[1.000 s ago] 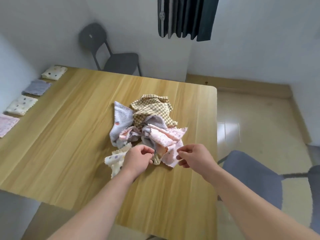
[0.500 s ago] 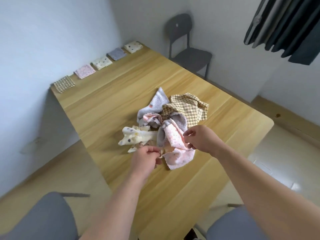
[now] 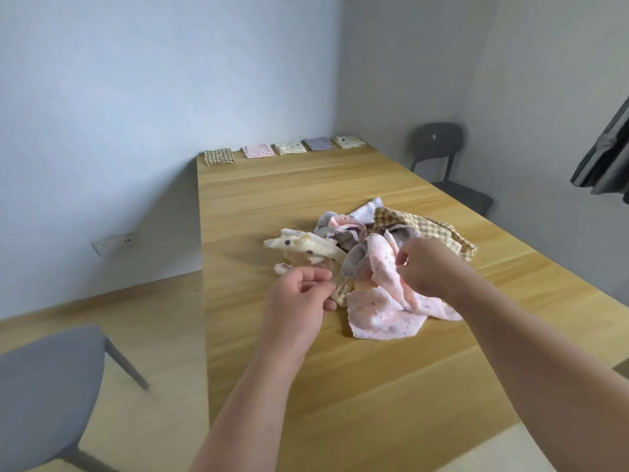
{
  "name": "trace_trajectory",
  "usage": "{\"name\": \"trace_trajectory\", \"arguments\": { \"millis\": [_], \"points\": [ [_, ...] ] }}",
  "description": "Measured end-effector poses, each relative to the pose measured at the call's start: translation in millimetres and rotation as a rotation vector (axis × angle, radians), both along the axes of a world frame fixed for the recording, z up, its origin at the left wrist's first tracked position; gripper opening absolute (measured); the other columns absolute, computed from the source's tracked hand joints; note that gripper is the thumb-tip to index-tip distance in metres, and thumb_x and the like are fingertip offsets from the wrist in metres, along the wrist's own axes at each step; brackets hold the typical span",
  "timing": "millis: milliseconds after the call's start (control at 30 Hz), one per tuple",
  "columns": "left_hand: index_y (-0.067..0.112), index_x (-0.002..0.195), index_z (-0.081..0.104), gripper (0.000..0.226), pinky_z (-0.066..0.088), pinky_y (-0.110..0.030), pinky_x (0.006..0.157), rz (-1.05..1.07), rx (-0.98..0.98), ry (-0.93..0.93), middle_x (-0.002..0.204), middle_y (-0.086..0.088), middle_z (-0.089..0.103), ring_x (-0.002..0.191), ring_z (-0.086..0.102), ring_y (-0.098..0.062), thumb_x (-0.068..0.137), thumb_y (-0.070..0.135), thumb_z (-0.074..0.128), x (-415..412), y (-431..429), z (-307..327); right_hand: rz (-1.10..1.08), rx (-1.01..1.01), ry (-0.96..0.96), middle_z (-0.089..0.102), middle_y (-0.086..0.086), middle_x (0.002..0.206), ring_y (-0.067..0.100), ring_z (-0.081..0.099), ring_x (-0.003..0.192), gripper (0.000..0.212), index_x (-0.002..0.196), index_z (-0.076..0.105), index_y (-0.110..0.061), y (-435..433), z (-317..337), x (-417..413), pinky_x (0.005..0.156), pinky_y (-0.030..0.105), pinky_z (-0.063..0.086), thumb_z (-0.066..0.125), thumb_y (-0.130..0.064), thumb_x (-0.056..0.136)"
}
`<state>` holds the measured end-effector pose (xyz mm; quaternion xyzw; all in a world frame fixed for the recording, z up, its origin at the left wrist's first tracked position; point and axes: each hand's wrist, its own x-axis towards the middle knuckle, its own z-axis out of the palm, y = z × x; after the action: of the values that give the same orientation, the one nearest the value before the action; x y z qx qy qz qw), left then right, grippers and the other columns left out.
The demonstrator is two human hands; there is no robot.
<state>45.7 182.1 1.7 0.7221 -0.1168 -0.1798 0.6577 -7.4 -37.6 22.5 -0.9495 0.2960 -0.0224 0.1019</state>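
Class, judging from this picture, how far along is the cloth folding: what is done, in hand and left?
Done: five folded cloths line the far edge of the table. In hand: the right hand grips the pink cloth; the left hand curls beside it, grip unclear. Left: the crumpled pile.

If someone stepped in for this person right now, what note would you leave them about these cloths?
Left hand pinches an edge of the cream dotted cloth, at the near side of the pile.
Right hand pinches the pink cloth on the pile.
The pile lies in the middle of the table.
Done: five folded cloths in a row by the wall.
Left: probably fold the piled cloths and add them to the row.
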Motion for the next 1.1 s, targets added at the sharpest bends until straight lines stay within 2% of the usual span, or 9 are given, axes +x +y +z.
{"name": "trace_trajectory", "arguments": {
  "millis": [133,267,367,467,600,733,867,967,1100],
  "points": [
    [0.019,0.095,0.071,0.012,0.055,-0.034,0.069,0.089,-0.01,-0.059,0.093,-0.004,0.075,0.066,0.069,-0.013,0.092,0.009,0.065,-45,-20,-40,0.123,-0.023,-0.167,0.073,0.012,0.084,0.028,0.068,0.067,0.028,0.095,0.072,-0.006,-9,-42,-30,0.063,0.044,0.061,0.056,-0.028,0.097],
    [0.018,0.094,0.071,0.013,0.053,-0.027,0.061,0.226,0.04,-0.073,0.09,-0.003,0.075,0.064,0.068,-0.011,0.091,0.007,0.065,-88,-35,-47,0.177,0.051,-0.272,0.073,0.003,0.09,0.022,0.065,0.071,0.014,0.098,0.07,-0.018,-27,-65,-73,0.062,0.036,0.058,0.057,-0.018,0.092],
    [0.02,0.092,0.071,0.014,0.057,-0.034,0.068,0.295,0.116,-0.12,0.088,-0.004,0.074,0.063,0.068,-0.011,0.089,0.008,0.066,-108,-43,-48,0.249,0.087,-0.299,0.071,0.003,0.095,0.025,0.065,0.079,0.016,0.102,0.069,-0.019,-36,-73,-92,0.062,0.034,0.054,0.057,-0.016,0.092],
    [0.022,0.092,0.071,0.013,0.058,-0.042,0.079,0.324,0.194,-0.165,0.083,-0.002,0.074,0.071,0.071,-0.017,0.089,0.011,0.065,-128,-51,-49,0.324,0.086,-0.301,0.07,0.005,0.097,0.026,0.065,0.083,0.022,0.103,0.071,-0.017,-36,-75,-110,0.067,0.037,0.058,0.055,-0.013,0.089],
    [0.022,0.093,0.069,0.011,0.059,-0.038,0.076,0.31,0.29,-0.213,0.09,0.001,0.072,0.068,0.071,-0.012,0.093,0.013,0.062,-145,-59,-52,0.364,0.106,-0.282,0.069,0.005,0.101,0.027,0.066,0.089,0.023,0.104,0.071,-0.018,-35,-75,-127,0.064,0.032,0.052,0.054,-0.014,0.089],
    [0.024,0.094,0.069,0.012,0.059,-0.037,0.07,0.266,0.382,-0.248,0.084,0.005,0.071,0.067,0.072,-0.01,0.093,0.015,0.06,-143,-70,-56,0.377,0.125,-0.304,0.068,0.005,0.097,0.026,0.064,0.086,0.019,0.099,0.071,-0.016,-43,-71,-129,0.068,0.037,0.058,0.055,-0.013,0.09],
    [0.027,0.093,0.067,0.014,0.047,-0.023,0.057,0.23,0.495,-0.32,0.083,0.007,0.071,0.071,0.071,-0.009,0.093,0.016,0.059,-131,-88,-54,0.363,0.153,-0.321,0.069,0.004,0.091,0.025,0.066,0.078,0.017,0.094,0.071,-0.014,-55,-73,-121,0.066,0.041,0.061,0.056,-0.011,0.087],
    [0.032,0.09,0.066,0.015,0.054,-0.027,0.066,0.218,0.538,-0.373,0.09,0.011,0.069,0.08,0.069,-0.012,0.091,0.018,0.061,-115,-99,-56,0.36,0.149,-0.303,0.07,0.005,0.088,0.025,0.066,0.076,0.017,0.092,0.071,-0.012,-61,-78,-109,0.065,0.042,0.062,0.055,-0.01,0.086],
    [0.029,0.097,0.065,0.013,0.049,-0.024,0.072,0.224,0.612,-0.503,0.104,0.01,0.065,0.092,0.064,-0.012,0.092,0.017,0.063,-93,-111,-60,0.388,0.126,-0.27,0.069,0.005,0.089,0.025,0.066,0.077,0.016,0.093,0.071,-0.013,-63,-83,-92,0.066,0.04,0.061,0.056,-0.011,0.089]
  ]
}}
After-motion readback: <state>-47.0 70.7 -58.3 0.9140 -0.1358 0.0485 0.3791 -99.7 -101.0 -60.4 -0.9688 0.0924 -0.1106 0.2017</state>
